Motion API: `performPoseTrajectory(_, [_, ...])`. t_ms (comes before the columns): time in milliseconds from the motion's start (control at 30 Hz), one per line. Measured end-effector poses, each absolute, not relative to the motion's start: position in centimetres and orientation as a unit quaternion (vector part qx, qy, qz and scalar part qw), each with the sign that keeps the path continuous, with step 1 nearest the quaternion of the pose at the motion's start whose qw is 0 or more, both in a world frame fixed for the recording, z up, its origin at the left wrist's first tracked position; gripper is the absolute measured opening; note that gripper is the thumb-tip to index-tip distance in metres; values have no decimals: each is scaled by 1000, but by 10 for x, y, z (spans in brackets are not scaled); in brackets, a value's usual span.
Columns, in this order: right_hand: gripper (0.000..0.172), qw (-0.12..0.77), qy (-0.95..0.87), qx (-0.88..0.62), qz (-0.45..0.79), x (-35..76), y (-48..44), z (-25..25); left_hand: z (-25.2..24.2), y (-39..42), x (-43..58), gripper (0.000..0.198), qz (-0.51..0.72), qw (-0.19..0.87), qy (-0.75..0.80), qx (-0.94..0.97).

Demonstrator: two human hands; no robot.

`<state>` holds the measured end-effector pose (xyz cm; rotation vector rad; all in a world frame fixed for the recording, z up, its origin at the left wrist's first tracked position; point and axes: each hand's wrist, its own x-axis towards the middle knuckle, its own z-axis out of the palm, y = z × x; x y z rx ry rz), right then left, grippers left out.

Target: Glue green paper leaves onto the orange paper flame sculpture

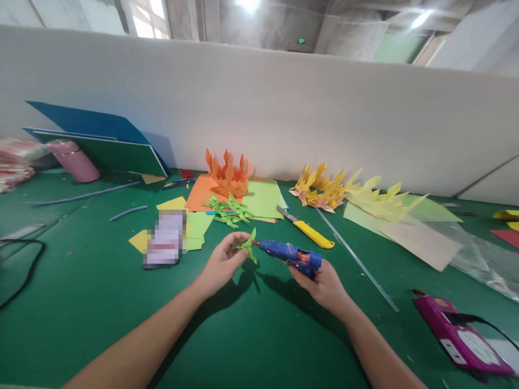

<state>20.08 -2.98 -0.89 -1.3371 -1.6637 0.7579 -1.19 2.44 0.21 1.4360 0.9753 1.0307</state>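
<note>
My left hand [227, 261] pinches a small folded green paper piece [253, 246] with pointed, leaf-like tips. My right hand [324, 286] grips a blue hot glue gun [284, 250] by its handle, with a small red light showing. The gun's nozzle points left and meets or nearly meets the paper piece; I cannot tell whether they touch. Just beyond, similar green folded pieces [229, 209] lie in a cluster. A yellow utility knife [312, 232] rests to the right, its blade pointing up and left.
Behind stand an orange paper crown [227, 175] and a yellow paper crown [320, 189]. A phone [165, 237] lies on the left among paper sheets. To the right are a clear glue stick [357, 259] and a magenta power strip [462, 335]. A pink bottle [75, 161] leans at far left.
</note>
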Motion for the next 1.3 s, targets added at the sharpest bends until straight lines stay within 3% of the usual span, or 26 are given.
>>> performPoseTrajectory(500, [23,412,-669,-538,305,199,-29,-5,-1,27,-12,20,440,557,381,593])
performPoseTrajectory(1300, [28,402,-687,-554,242,203,-28,-7,-2,26,-13,32,439,583,386,564])
